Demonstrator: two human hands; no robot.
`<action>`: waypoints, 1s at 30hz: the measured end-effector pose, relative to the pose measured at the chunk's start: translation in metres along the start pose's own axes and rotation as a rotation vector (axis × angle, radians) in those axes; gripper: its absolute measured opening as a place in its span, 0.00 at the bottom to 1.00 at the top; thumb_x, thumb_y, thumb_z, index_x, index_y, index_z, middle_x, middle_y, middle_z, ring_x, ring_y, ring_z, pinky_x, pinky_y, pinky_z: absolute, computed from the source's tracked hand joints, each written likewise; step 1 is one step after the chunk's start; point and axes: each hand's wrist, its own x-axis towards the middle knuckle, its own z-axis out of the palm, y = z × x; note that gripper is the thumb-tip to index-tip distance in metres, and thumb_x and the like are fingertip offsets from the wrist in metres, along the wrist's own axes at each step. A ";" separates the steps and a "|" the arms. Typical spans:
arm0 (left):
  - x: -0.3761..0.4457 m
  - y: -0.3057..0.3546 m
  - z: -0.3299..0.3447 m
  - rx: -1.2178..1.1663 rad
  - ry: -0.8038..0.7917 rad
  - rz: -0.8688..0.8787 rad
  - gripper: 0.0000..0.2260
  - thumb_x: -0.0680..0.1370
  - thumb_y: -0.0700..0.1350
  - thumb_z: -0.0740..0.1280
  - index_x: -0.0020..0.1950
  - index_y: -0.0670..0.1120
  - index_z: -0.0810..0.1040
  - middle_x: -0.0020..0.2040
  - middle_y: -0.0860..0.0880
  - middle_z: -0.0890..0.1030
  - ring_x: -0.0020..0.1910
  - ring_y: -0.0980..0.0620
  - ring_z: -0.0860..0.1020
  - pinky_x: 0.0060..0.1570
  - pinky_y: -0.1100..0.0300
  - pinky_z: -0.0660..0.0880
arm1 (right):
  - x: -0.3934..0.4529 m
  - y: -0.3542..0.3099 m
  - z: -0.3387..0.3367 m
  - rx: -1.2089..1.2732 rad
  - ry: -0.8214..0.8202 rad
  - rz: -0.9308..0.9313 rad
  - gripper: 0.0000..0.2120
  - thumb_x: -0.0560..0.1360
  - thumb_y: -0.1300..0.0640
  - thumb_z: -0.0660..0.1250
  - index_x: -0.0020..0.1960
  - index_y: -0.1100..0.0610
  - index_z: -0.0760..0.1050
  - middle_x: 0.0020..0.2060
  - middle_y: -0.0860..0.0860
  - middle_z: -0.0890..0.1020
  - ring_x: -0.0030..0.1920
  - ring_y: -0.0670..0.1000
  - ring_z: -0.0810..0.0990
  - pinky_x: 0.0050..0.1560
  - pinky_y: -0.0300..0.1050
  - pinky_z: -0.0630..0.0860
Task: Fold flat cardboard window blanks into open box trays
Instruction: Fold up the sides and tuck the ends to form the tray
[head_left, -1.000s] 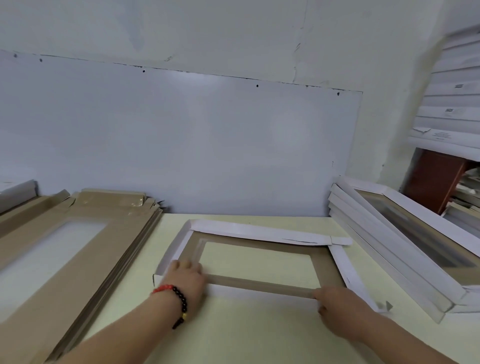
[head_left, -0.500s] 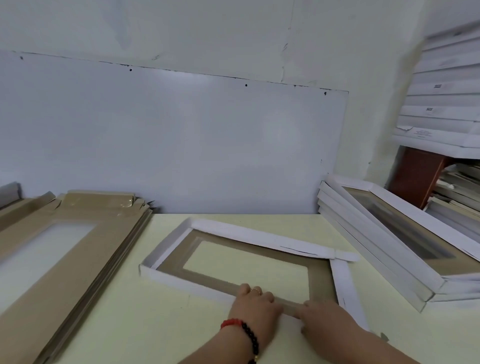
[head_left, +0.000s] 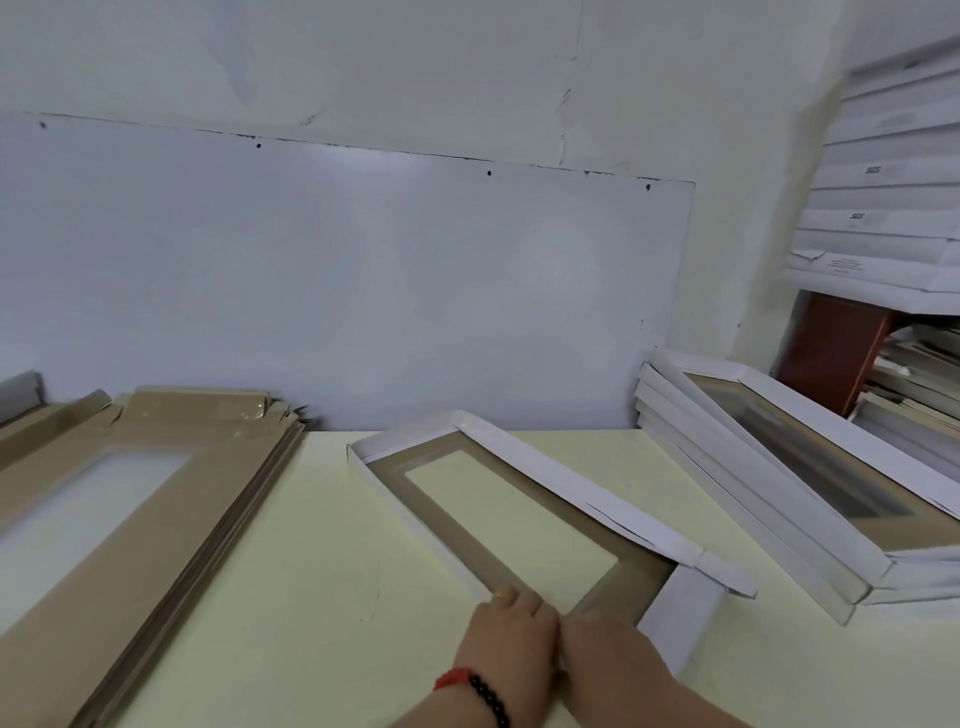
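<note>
A half-folded window blank (head_left: 550, 478), white outside and brown inside with a rectangular cut-out, lies skewed on the pale yellow table (head_left: 291, 597). Its far and left walls stand up; the right flap (head_left: 680, 608) lies flat. My left hand (head_left: 506, 636), wearing a red and black bead bracelet, and my right hand (head_left: 605, 652) sit side by side at the blank's near corner. Both hands press on and grip its near edge. The fingers are mostly hidden under the backs of the hands.
A stack of flat brown window blanks (head_left: 130, 499) lies at the left. Folded white trays (head_left: 789, 478) are piled slanting at the right. White boxes fill a shelf (head_left: 883, 208) at the far right. A grey-white board (head_left: 337, 286) leans against the wall behind.
My left hand slid from the blank's left corner to the right and now touches my right hand. The blank turned, its left end swinging away from me.
</note>
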 end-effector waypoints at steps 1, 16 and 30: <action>-0.002 -0.005 0.006 0.006 -0.061 -0.001 0.12 0.75 0.49 0.63 0.56 0.48 0.76 0.57 0.48 0.76 0.62 0.48 0.70 0.56 0.56 0.70 | -0.001 0.002 -0.004 0.065 -0.018 -0.077 0.06 0.75 0.56 0.61 0.45 0.56 0.76 0.42 0.52 0.79 0.47 0.54 0.78 0.41 0.43 0.70; -0.012 -0.105 -0.013 0.241 -0.226 0.115 0.16 0.77 0.36 0.55 0.61 0.47 0.74 0.56 0.47 0.75 0.60 0.43 0.67 0.57 0.53 0.66 | 0.061 0.091 -0.038 0.133 0.286 0.357 0.21 0.75 0.37 0.60 0.55 0.54 0.68 0.52 0.50 0.76 0.52 0.54 0.73 0.43 0.45 0.69; -0.014 -0.127 -0.013 0.119 -0.195 0.022 0.14 0.74 0.36 0.58 0.56 0.47 0.75 0.56 0.48 0.75 0.62 0.46 0.67 0.58 0.57 0.67 | 0.080 0.082 -0.007 -0.073 0.203 0.185 0.20 0.74 0.64 0.57 0.64 0.55 0.59 0.36 0.47 0.68 0.34 0.49 0.69 0.28 0.42 0.62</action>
